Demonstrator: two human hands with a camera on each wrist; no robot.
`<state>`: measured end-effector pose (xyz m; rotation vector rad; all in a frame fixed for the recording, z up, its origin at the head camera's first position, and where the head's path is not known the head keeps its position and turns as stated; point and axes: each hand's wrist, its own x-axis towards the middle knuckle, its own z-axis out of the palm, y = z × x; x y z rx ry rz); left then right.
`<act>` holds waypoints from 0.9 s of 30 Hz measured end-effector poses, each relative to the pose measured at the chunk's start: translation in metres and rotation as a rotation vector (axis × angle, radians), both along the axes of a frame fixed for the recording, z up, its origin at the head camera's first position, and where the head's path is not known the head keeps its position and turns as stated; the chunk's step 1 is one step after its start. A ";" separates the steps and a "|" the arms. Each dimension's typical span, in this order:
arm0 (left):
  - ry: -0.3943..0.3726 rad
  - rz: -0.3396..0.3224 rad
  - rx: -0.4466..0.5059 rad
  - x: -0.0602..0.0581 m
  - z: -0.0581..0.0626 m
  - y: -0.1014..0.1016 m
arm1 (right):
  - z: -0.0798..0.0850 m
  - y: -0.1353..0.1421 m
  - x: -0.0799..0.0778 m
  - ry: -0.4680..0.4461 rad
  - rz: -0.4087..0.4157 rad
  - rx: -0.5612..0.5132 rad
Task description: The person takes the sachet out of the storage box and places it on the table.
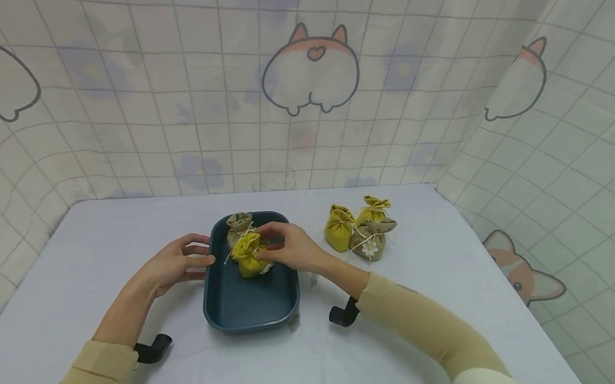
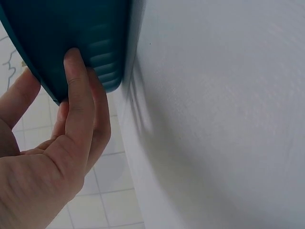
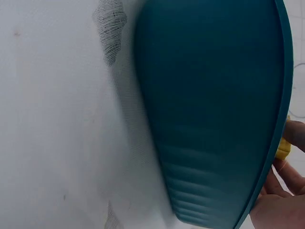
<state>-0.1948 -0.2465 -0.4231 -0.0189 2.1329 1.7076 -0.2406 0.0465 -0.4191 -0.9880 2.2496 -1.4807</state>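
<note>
In the head view, a dark blue tray (image 1: 250, 302) stands on the table, with a beige drawstring pouch (image 1: 238, 226) and a yellow drawstring pouch (image 1: 248, 258) in its far half. My right hand (image 1: 289, 248) reaches over the tray's right rim and pinches the yellow pouch between thumb and fingers. At the left side, my left hand (image 1: 178, 261) holds the tray's edge. The left wrist view shows the thumb at the rim and the fingers (image 2: 76, 95) against the outer wall. From the right wrist, the tray's wall hides most of the yellow pouch (image 3: 283, 150).
Right of the tray sit two more yellow pouches (image 1: 339, 228) and a beige pouch (image 1: 372, 238) with a white flower, close together. A white cloth (image 1: 378, 350) covers the table. Behind hangs a checked curtain (image 1: 219, 92) with cartoon animals.
</note>
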 end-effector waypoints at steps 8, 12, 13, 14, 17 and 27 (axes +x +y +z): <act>0.001 0.006 0.002 0.000 0.000 0.000 | 0.001 -0.011 0.001 0.088 -0.017 0.061; 0.002 0.009 -0.001 0.000 0.000 0.001 | 0.003 -0.014 0.002 0.124 -0.025 0.101; 0.002 0.010 -0.003 0.000 0.000 0.002 | 0.003 -0.015 0.003 0.131 -0.027 0.108; 0.001 0.012 -0.003 0.000 0.000 0.002 | 0.003 -0.015 0.003 0.139 -0.030 0.114; -0.001 0.010 -0.002 0.000 0.001 0.002 | 0.002 -0.016 0.004 0.150 -0.039 0.119; -0.005 0.001 0.004 0.000 0.000 0.003 | 0.001 -0.014 0.010 0.148 -0.062 0.076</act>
